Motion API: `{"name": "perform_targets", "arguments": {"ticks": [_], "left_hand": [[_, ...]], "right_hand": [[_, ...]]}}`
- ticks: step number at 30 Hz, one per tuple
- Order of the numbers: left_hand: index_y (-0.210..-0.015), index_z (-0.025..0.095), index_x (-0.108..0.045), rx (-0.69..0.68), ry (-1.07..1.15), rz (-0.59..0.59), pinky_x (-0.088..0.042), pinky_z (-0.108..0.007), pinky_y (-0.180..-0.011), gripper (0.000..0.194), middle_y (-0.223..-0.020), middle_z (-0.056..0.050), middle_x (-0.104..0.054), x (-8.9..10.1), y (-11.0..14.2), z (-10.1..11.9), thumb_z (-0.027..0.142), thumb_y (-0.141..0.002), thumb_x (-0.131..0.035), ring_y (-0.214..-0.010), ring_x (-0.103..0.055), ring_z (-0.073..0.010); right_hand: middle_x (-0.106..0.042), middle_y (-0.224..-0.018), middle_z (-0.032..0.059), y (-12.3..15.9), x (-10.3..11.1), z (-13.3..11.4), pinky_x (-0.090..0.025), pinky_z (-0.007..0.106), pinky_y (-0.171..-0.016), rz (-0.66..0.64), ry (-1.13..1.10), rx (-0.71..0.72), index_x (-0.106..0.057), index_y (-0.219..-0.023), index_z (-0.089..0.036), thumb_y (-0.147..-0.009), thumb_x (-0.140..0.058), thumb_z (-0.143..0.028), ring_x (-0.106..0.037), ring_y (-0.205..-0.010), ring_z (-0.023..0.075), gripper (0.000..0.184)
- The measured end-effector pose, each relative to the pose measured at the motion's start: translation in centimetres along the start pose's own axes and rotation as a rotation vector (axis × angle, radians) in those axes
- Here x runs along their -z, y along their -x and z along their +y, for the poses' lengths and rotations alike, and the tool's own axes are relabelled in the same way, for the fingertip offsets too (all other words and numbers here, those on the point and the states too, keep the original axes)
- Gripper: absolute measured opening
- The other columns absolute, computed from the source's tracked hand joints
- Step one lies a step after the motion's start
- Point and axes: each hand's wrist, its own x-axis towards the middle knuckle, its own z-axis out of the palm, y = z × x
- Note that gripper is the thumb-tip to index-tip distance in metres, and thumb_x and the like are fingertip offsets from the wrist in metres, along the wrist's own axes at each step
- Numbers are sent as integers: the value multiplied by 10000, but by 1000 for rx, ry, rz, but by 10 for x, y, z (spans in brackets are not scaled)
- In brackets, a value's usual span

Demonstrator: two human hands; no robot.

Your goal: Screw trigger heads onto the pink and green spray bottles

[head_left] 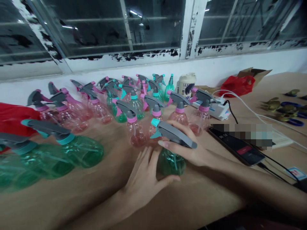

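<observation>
A green spray bottle [172, 161] with a grey and turquoise trigger head stands upright on the brown table in front of me. My right hand [185, 145] is closed around its neck, just below the trigger head. Low on the bottle's left side is my left hand [146, 179], its fingers stretched out and its thumb spread in front of the base. Whether the left palm touches the bottle, I cannot tell. Right behind stand pink spray bottles with pink collars, among them a front one [135, 132] and another [178, 116].
More pink and green bottles crowd back to the wall. Large green bottles [82, 150] stand at left by a red bag [16, 119]. On the right are a phone [236, 145] with cables, a power strip [219, 110], a paper cup [185, 84] and blue-handled scissors [291, 111].
</observation>
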Motion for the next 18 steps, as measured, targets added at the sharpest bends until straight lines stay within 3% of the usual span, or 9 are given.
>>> {"name": "perform_targets", "arguments": {"ticks": [3,5,9,13,18], "left_hand": [[-1413,204,-178,10,-24,-50,-372,-533,-956,865,-1307,-175,-473,-1,12,-16,658,-771,-540,-1212,-436,-353],[-1425,187,-161,8,-78,-102,-371,-534,-959,895,-1333,-188,-453,1,20,-27,658,-768,-544,-1233,-414,-357],[-1436,196,-174,0,-177,-151,-383,-518,-960,858,-1367,-160,-439,7,33,-45,607,-789,-561,-1240,-417,-343],[-1404,176,-272,2,-208,-148,-434,-482,-929,756,-1331,-143,-486,9,39,-51,526,-810,-581,-1197,-471,-323],[-1336,137,-386,35,-240,-165,-448,-493,-915,628,-1342,-165,-468,6,40,-50,431,-819,-586,-1193,-471,-332]], "right_hand": [[-553,-779,-14,-6,-8,8,-459,282,-652,11,9,60,-564,-854,-225,-771,-556,-212,-527,-715,140,84],[-529,-753,-19,-10,-10,12,-448,278,-635,-8,-35,52,-551,-796,-224,-733,-559,-175,-509,-700,142,80],[-552,-775,-19,-19,-14,14,-445,272,-581,-84,-139,-28,-563,-938,-247,-719,-545,-138,-484,-618,134,245],[-623,-931,2,-25,-18,14,-478,302,-635,-143,-135,-32,-567,-1052,-286,-714,-524,-102,-546,-678,156,387],[-616,-766,-11,-26,-21,17,-469,292,-546,-130,-95,-77,-567,-999,-273,-789,-541,-190,-535,-584,148,228]]}}
